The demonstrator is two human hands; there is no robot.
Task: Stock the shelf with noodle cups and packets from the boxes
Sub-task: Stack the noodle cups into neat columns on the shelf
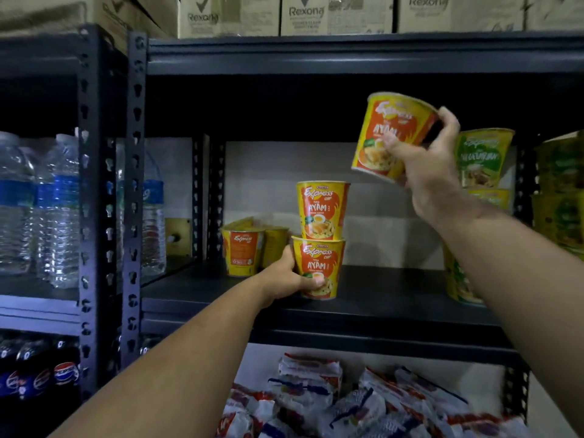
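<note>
Two yellow-and-orange Express Ayam noodle cups stand stacked on the dark shelf (363, 298). My left hand (284, 278) grips the bottom cup (320, 263) from its left side, and the top cup (322, 210) rests upright on it. My right hand (426, 172) holds a third Ayam cup (392, 134) tilted in the air, above and to the right of the stack. Two more orange cups (241, 251) sit behind, at the shelf's left. Green-labelled cups (482, 158) are stacked at the right, partly hidden by my right arm.
White noodle packets (331, 403) lie heaped on the shelf below. Water bottles (60, 210) fill the left rack, with cola bottles (38, 371) beneath them. Rexona cartons (303, 14) sit on the top shelf. More green cups (559, 197) stand at the far right.
</note>
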